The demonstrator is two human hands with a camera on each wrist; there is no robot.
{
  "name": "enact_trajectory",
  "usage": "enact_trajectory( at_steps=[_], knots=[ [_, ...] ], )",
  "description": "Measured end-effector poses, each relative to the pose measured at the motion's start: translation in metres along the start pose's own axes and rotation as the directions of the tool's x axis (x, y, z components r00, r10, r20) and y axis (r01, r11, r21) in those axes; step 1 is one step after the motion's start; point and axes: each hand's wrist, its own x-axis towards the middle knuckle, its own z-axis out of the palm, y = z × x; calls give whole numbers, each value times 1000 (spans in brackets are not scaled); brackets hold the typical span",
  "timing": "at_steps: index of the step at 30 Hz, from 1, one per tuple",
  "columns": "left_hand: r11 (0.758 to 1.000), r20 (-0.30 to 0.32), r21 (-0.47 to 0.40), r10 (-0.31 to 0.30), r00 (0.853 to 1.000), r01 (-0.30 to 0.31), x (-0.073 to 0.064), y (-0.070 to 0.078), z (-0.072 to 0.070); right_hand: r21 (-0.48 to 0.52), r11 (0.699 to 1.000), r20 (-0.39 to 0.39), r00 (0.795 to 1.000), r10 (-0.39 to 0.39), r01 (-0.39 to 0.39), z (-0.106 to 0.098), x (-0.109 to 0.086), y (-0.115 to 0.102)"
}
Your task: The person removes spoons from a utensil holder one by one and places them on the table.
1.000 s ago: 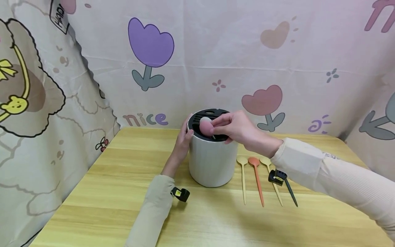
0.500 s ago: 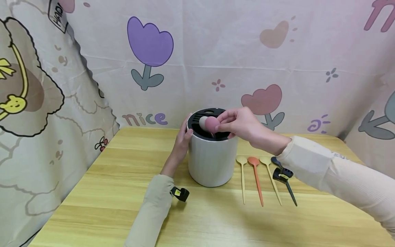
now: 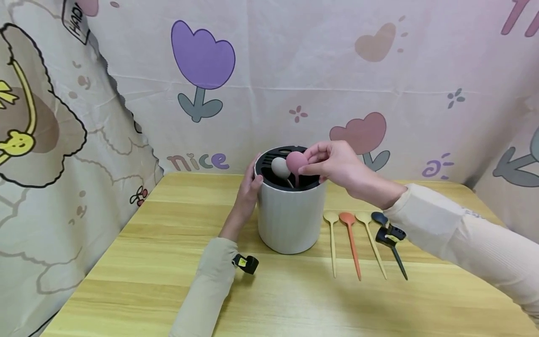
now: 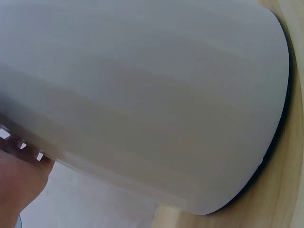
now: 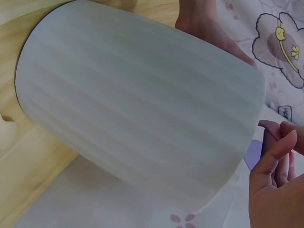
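Observation:
A white, faintly ribbed utensil holder (image 3: 290, 220) with a black slotted top stands upright on the table. My left hand (image 3: 248, 194) grips its left side near the rim, thumb toward the front. At the top, my right hand (image 3: 343, 168) pinches the round head of a pink spoon (image 3: 296, 162), whose handle points down into the opening. Just left of it a pale grey spoon (image 3: 280, 167) leans in the same opening, head up. The right wrist view has the holder's side (image 5: 142, 104) and my right fingers at its rim; the handles' lower parts are hidden.
Right of the holder lie a pale yellow spoon (image 3: 331, 217), an orange spoon (image 3: 347, 219), another yellow spoon (image 3: 363, 218) and a dark spoon (image 3: 379, 217), handles toward me. My right wrist camera (image 3: 390, 234) partly covers the dark one. A printed cloth (image 3: 269, 93) hangs behind the table.
The pink spoon has come up and to the right with my right hand, standing straighter and uncovering more of the grey spoon. My left hand stays on the holder.

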Motion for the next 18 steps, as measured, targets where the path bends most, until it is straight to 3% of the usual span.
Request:
enact_trajectory(
  at_steps=[5, 18],
  knots=[
    [999, 9, -40, 22, 1000, -22, 1, 4, -4, 23, 1000, -18, 1000, -7, 7, -7, -2, -3],
    [999, 34, -34, 40, 999, -38, 3, 7, -7, 49, 994, -39, 995, -95, 97, -23, -5, -9]
  ],
)
